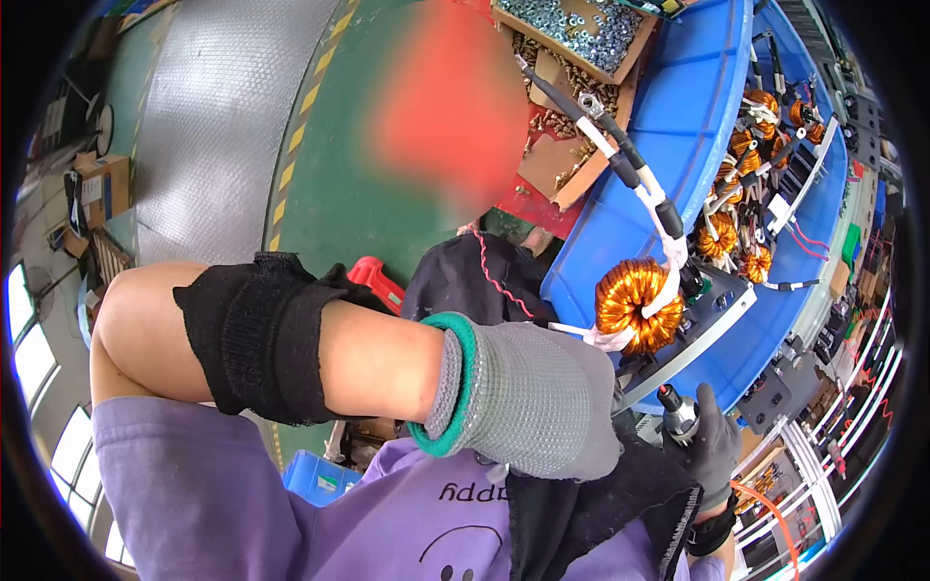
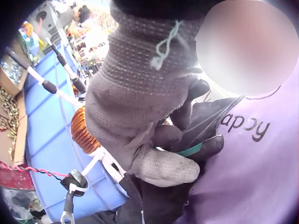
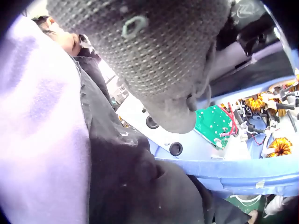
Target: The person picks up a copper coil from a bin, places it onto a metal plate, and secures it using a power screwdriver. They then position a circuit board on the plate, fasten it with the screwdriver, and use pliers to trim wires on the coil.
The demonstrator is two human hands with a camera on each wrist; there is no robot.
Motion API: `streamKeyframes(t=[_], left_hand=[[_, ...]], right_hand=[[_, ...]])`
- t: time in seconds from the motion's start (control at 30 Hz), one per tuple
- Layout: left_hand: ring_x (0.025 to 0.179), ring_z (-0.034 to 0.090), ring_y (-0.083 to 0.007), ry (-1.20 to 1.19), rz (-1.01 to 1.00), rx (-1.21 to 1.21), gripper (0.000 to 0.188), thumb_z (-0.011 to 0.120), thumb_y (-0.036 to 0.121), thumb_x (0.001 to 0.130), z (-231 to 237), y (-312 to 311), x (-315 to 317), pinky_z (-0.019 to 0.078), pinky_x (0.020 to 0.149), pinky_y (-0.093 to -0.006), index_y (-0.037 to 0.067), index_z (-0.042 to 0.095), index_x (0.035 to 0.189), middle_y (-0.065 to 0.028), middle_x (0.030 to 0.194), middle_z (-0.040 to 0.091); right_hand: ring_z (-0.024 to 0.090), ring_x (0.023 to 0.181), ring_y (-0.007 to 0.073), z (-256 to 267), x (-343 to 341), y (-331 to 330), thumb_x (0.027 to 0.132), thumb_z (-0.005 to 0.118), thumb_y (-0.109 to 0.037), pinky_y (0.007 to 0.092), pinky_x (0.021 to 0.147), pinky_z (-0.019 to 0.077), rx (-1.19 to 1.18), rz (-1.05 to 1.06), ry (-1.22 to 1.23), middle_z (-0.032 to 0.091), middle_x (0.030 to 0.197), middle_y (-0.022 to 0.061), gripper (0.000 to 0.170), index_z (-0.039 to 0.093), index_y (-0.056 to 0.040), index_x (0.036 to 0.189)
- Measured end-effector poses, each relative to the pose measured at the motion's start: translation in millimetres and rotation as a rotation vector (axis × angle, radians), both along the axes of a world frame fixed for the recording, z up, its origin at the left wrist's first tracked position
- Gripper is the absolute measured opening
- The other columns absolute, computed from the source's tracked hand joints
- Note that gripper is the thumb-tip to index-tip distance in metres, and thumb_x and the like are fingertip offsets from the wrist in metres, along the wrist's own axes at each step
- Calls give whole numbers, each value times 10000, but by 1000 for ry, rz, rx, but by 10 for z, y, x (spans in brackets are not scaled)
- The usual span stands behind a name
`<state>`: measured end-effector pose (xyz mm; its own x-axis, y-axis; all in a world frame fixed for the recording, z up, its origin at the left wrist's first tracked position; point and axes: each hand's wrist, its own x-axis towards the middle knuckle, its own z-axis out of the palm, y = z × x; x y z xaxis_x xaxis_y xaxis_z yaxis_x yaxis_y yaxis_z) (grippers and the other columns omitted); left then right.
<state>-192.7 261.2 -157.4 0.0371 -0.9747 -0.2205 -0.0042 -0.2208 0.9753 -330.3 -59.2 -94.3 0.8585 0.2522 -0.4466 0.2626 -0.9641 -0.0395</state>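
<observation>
My left hand (image 1: pixel 542 402), in a grey knit glove with a green cuff, is in front of my chest. In the left wrist view its fingers are curled, with a thin green strip (image 2: pixel 190 150) between them; its full shape is hidden. Just beyond that hand is a copper-wound ring coil (image 1: pixel 620 300), with white-and-black sleeved leads ending in metal lugs. The gloved right hand (image 1: pixel 714 450) grips a silvery driver-like tool (image 1: pixel 681 414) with a red tip, beside a metal plate edge (image 1: pixel 697 353). In the right wrist view the glove (image 3: pixel 154 70) hides the tool.
A long blue tray (image 1: pixel 620 232) runs alongside, with several more copper coils (image 1: pixel 717 234) and a green circuit board (image 3: pixel 212 123) in view. Boxes of washers (image 1: pixel 572 29) and brass screws (image 1: pixel 581 179) stand at its far end. An orange hose (image 1: pixel 775 504) curves beside my right arm.
</observation>
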Motion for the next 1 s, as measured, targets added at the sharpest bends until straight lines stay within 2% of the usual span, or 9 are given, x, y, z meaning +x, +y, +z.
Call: streamKeyframes(t=[0.2,0.5,0.57,0.6,0.67,0.73,0.8,0.93,1.0], left_hand=[[760,641,-305,127,-15,165,428,553,404,869,82,24,69,500,695,-417,-9,632,948,-163,816,632],[727,630,-268,245,-127,379,461,554,461,864,266,105,118,478,685,-394,9,635,898,-134,744,612],[722,625,-252,109,83,395,434,586,450,865,339,384,113,469,676,-383,16,609,865,-129,728,597],[722,625,-252,85,64,403,434,586,450,865,355,500,107,469,676,-383,16,609,865,-129,728,597],[973,647,-318,-10,302,679,503,608,504,839,274,658,89,475,856,-420,43,644,1037,-177,944,657],[950,642,-332,-248,382,862,492,629,497,825,-16,657,102,479,849,-436,56,651,1042,-180,998,637],[944,598,-307,-644,540,860,398,726,385,790,-626,632,51,460,812,-434,41,632,965,-139,1034,605],[1101,534,-316,-1023,634,773,401,745,361,763,-1480,412,339,435,903,-452,64,661,1018,-121,1153,563],[1131,510,-305,-1313,795,544,388,754,347,745,-1896,346,505,407,944,-432,110,675,1043,-98,1109,569]], right_hand=[[598,719,265,-45,6,5,753,799,-200,423,685,441,-10,0,-12,622,835,76,685,460,-15,1319],[565,679,280,19,8,-44,577,861,-265,402,641,389,-51,56,-98,582,799,73,865,456,-18,1300],[572,678,278,-6,-40,-124,554,864,-311,401,628,378,-3,21,-162,589,788,65,860,480,-33,1272],[580,685,279,-33,-63,-183,559,865,-314,402,628,379,-8,-5,-169,594,785,63,833,492,-44,1253],[602,719,285,-107,-114,-314,556,869,-305,402,634,387,-31,-103,-175,611,790,63,771,523,-75,1206],[619,765,289,-259,-164,-508,577,862,-306,404,671,415,-92,-153,-177,630,841,68,727,535,-105,1194],[623,780,287,-417,-139,-711,582,859,-314,402,687,426,-113,-167,-208,637,864,68,713,540,-115,1188],[623,826,262,-691,28,-901,605,844,-296,397,768,430,-214,-73,-120,626,872,48,659,551,-142,1175],[617,871,244,-750,73,-978,619,828,-276,402,816,417,-202,-23,-94,616,861,35,607,567,-157,1154]])
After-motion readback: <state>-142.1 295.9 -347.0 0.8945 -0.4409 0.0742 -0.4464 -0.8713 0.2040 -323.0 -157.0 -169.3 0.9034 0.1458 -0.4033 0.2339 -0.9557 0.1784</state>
